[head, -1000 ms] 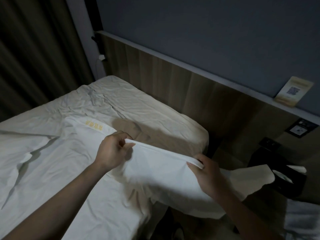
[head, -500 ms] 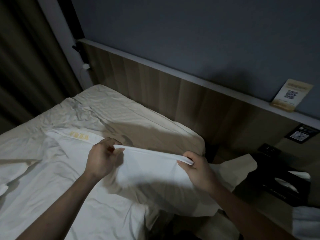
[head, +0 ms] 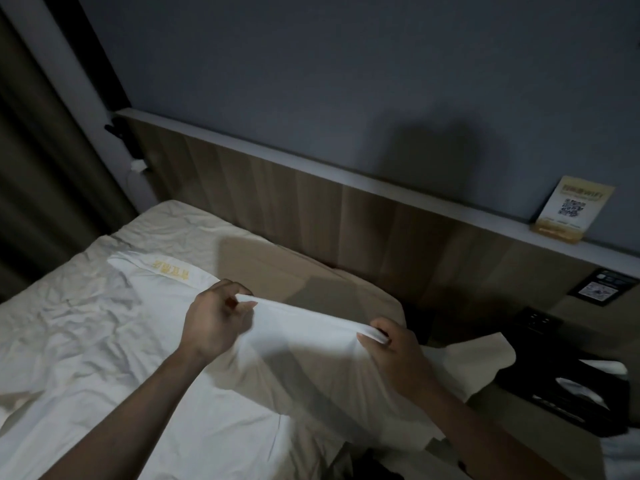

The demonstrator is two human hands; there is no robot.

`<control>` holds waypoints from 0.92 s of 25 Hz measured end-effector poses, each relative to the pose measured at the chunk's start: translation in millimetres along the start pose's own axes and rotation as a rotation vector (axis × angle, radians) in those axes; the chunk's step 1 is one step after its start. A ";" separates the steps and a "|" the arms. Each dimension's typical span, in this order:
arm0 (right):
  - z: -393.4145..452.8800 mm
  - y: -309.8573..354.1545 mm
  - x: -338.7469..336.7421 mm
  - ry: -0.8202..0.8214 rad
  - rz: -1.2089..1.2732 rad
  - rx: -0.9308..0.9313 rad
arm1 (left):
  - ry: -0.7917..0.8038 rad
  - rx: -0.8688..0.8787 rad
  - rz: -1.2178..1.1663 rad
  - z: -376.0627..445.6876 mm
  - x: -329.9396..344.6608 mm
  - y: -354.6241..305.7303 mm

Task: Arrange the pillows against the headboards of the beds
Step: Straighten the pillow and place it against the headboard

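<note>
The left hand (head: 214, 323) pinches one end of the folded upper edge of a white fabric pillowcase (head: 304, 344), thumb and curled fingers closed on the cloth. The right hand (head: 398, 355) grips the other end of the same edge, fingers curled round a bunched fold. Between the two hands the edge runs taut and raised, and the rest of the pillowcase hangs below it, draping over the near side of the bed.

Under and to the left of the hands lies a creased white bed sheet (head: 79, 341) with a small patch of yellow printed characters (head: 171, 269) just beyond the left hand. Beyond the hands, a cream-coloured pillow (head: 277, 271) lies flat on the bed, its far side up against the brown wood-panel headboard (head: 346, 216).

To the right of the right hand a loose cream flap of cloth (head: 481, 365) spreads out towards a black tissue box (head: 568, 396) with white tissue showing. Farther beyond on that side, a yellow card with a QR code (head: 571, 209) stands on the headboard's pale top ledge (head: 415, 199), against the grey-blue wall (head: 346, 81). Far left of the hands hangs a dark curtain (head: 38, 168).
</note>
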State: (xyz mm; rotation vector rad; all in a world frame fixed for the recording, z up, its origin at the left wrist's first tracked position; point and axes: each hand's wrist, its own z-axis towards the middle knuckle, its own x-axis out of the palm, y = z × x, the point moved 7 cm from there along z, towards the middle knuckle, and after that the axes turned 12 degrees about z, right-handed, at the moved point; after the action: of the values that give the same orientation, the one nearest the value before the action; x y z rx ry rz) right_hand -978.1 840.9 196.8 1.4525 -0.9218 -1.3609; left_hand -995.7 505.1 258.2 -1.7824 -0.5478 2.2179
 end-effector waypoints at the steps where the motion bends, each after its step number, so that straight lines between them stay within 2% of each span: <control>1: 11.8 -4.8 -2.6 0.001 0.006 0.022 | 0.005 -0.004 0.012 13.7 5.2 -2.2; 6: 76.5 -40.3 -18.6 0.015 0.049 0.121 | 0.054 0.020 0.061 86.5 41.4 -20.1; 12: 149.8 -83.5 -38.4 -0.034 0.079 0.235 | 0.167 -0.092 0.114 171.4 102.9 -41.9; 16: 203.0 -115.1 -47.4 -0.009 0.109 0.307 | 0.227 -0.098 0.129 225.2 144.9 -49.0; 23: 286.3 -145.4 -80.0 -0.018 0.053 0.268 | 0.257 -0.114 0.163 308.5 199.6 -70.8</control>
State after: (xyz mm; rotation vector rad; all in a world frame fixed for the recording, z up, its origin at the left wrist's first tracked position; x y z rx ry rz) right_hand -1280.2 924.8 90.8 1.6046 -1.1815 -1.2481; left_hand -1344.0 609.4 169.6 -2.2014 -0.4976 2.0463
